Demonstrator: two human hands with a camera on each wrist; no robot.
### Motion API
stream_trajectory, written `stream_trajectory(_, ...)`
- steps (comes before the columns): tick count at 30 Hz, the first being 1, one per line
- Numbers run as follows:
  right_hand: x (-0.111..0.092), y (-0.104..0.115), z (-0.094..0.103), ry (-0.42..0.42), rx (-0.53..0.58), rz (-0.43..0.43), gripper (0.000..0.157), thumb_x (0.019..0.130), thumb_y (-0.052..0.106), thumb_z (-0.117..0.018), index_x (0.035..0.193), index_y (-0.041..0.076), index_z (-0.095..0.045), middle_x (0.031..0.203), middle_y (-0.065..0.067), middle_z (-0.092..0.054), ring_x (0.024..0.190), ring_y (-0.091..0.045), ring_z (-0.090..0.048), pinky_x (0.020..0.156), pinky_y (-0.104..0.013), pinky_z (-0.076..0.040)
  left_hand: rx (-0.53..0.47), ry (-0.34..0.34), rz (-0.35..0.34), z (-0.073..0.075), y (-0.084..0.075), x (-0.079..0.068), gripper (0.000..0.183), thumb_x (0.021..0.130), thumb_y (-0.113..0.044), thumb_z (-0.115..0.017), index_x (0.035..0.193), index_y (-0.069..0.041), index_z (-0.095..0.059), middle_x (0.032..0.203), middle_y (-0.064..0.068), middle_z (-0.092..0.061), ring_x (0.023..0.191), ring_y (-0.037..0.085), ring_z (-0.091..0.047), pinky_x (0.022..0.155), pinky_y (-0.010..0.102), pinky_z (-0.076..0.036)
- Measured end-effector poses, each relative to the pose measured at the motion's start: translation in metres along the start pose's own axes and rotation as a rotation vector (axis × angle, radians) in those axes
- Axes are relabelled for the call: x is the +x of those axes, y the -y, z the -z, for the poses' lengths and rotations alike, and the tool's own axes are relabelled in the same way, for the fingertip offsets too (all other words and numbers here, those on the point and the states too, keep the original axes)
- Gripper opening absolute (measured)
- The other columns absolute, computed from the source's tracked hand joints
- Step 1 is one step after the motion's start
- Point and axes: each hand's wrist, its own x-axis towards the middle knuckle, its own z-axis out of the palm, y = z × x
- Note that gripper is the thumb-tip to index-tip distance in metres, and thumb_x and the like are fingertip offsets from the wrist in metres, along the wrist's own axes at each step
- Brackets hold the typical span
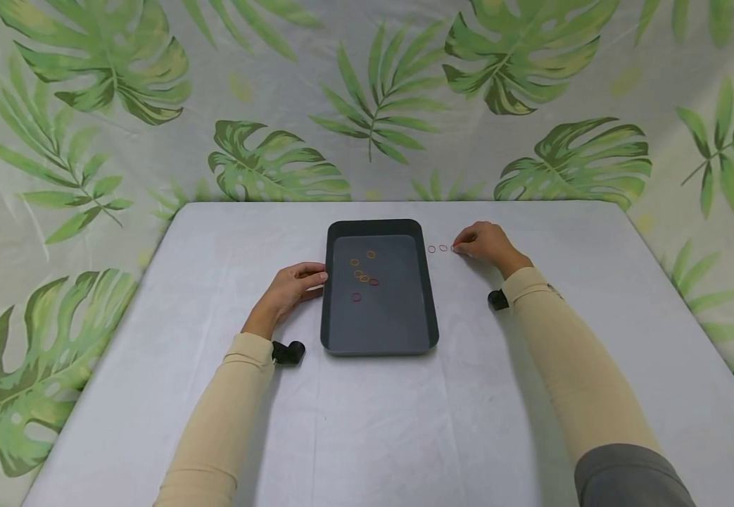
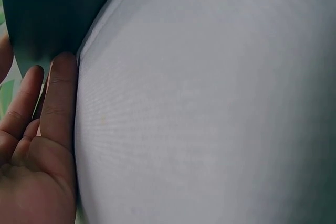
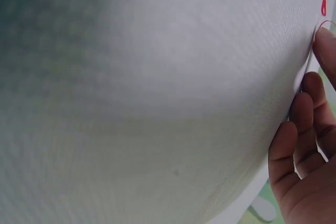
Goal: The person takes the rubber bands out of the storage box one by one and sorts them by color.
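Note:
A dark grey tray sits on the white-covered table. My left hand rests against its left side; in the left wrist view, mostly straight fingers touch the tray's wall. Right of the tray, my right hand pinches a small red rubber band at the cloth, partly hidden by the fingertips. In the right wrist view that band shows as a thin loop at the fingertip. Two more red bands lie in a row between the tray and this hand.
Inside the tray lie several orange rubber bands, plus a red one and a pinkish-red one. Black wrist cameras are strapped under both forearms. A leaf-patterned cloth hangs behind the table.

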Motion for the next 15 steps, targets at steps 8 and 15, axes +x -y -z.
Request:
stream_trajectory(8, -0.0018, 0.0009, 0.0019, 0.009, -0.009, 0.012, 0.021, 0.094, 0.018, -0.068, 0.105, 0.003, -0.075, 0.116, -0.021, -0.067, 0.106, -0.033, -0.058, 0.09, -0.047, -0.051, -0.005, -0.002, -0.017, 0.0003, 0.0018, 0.0016, 0.042, 0.097, -0.011, -0.065, 0.137, 0.0, -0.056, 0.126, 0.009, -0.062, 0.103, 0.006, -0.063, 0.109, 0.037, -0.054)
stream_trajectory(15, -0.0042, 0.0061, 0.0096, 0.064, 0.001, 0.022, 0.027, 0.095, 0.018, -0.064, 0.116, 0.0, -0.069, 0.12, -0.022, -0.066, 0.106, -0.034, -0.06, 0.085, -0.042, -0.054, -0.016, 0.004, -0.021, 0.0007, 0.002, 0.0008, 0.042, 0.097, -0.01, -0.065, 0.136, 0.0, -0.056, 0.116, 0.002, -0.064, 0.101, 0.005, -0.064, 0.108, 0.037, -0.054)
